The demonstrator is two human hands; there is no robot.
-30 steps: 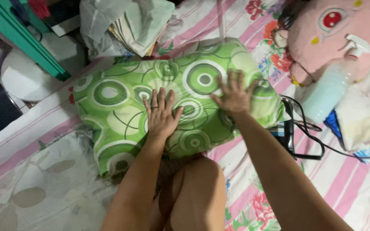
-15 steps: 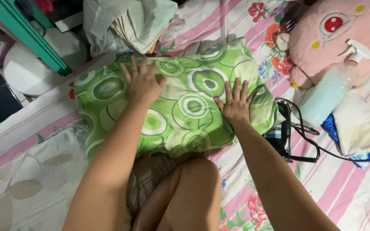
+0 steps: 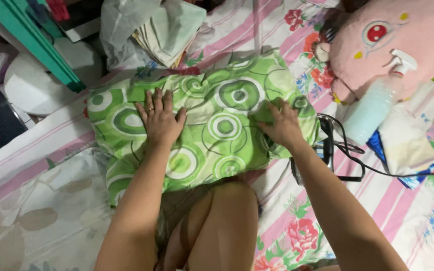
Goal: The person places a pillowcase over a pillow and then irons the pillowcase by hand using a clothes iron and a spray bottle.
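Nearest to the camera I see one bent knee (image 3: 224, 221), and my two forearms reach out on both sides of it toward the green pillow (image 3: 202, 120). This pillow, with its pattern of white and dark green rings, lies flat on the bed, on the pink striped sheet with flowers (image 3: 297, 221), just in front of the knee.

My left hand (image 3: 159, 119) rests on the left half of the pillow, palm down, the fingers spread and pressing the cloth. Half a second ago this hand was higher, near the far left corner, so it has come back toward me. My right hand (image 3: 283, 125) was flat and spread before; now its fingers are curled and pinch a fold of the cover near the right edge. I judge that the smoothing gives place to pulling the cover on that side.

Beside the right hand lies one black cable (image 3: 350, 160) with a small dark device. Farther right stands one pale blue spray bottle (image 3: 375, 108), leaning against one pink plush toy (image 3: 377, 45). At the far edge I count one pile of folded cloth in a plastic bag (image 3: 156, 30).
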